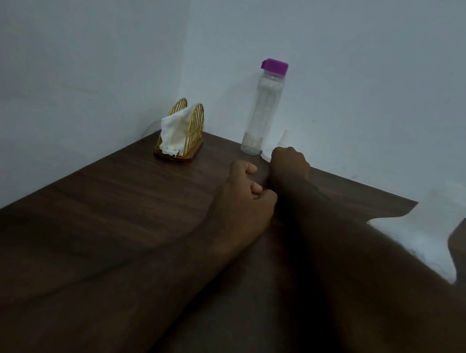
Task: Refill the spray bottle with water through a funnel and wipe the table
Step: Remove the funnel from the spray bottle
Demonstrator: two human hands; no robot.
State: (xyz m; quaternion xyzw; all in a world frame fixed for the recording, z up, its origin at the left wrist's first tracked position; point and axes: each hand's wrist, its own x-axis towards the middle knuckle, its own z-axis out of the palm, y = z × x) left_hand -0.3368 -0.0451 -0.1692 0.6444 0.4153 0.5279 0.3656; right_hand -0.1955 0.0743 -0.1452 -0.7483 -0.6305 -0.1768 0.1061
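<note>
A pale spray bottle (281,145) stands upright at the table's (82,205) far edge, right of frame centre, mostly hidden behind the right hand (290,164), which curls around its base; I cannot tell whether the grip is closed. The left hand (246,188) lies loosely fisted just below-left, empty. Left of the spray bottle, the tall purple-capped water bottle (263,108) holds little water. A napkin holder (180,136) holds a cloth.

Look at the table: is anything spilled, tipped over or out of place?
Nothing stands out. The bottle stands upright with its purple cap on, the napkin holder sits upright, and no spill shows on the dim table.
</note>
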